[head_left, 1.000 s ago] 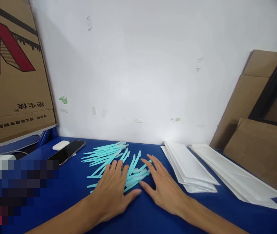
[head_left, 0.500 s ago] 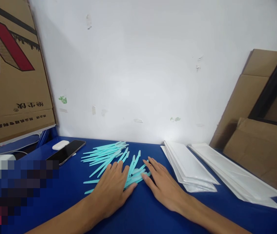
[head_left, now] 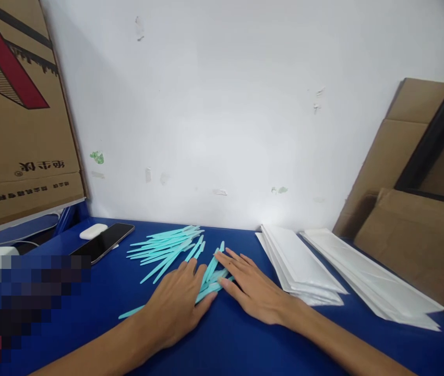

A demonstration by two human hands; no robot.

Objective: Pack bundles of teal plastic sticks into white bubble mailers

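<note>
Slim turquoise eyebrow razors with clear caps lie on the blue table. A fanned-out group of eyebrow razors (head_left: pixel 163 247) sits at the back, left of centre. My left hand (head_left: pixel 178 300) rests palm down over several razors, thumb apart from the fingers; its fingertips are partly hidden. One razor (head_left: pixel 131 312) sticks out to the left from under that hand. Between my two hands is a smaller loose bunch of razors (head_left: pixel 211 279). My right hand (head_left: pixel 251 287) touches this bunch from the right, fingers stretched out and spread.
Two stacks of flat white packets, the nearer (head_left: pixel 303 261) and the farther (head_left: pixel 370 277), lie to the right. A black phone (head_left: pixel 104 242) and a white case (head_left: pixel 93 231) lie at the left. Cardboard boxes (head_left: pixel 413 250) stand at both sides, and a white wall (head_left: pixel 206 115) rises behind.
My right hand has moved left, over the loose razors and closer to my left hand. One razor left of my left hand no longer shows; the lower one sticks out farther left. The view has shifted slightly.
</note>
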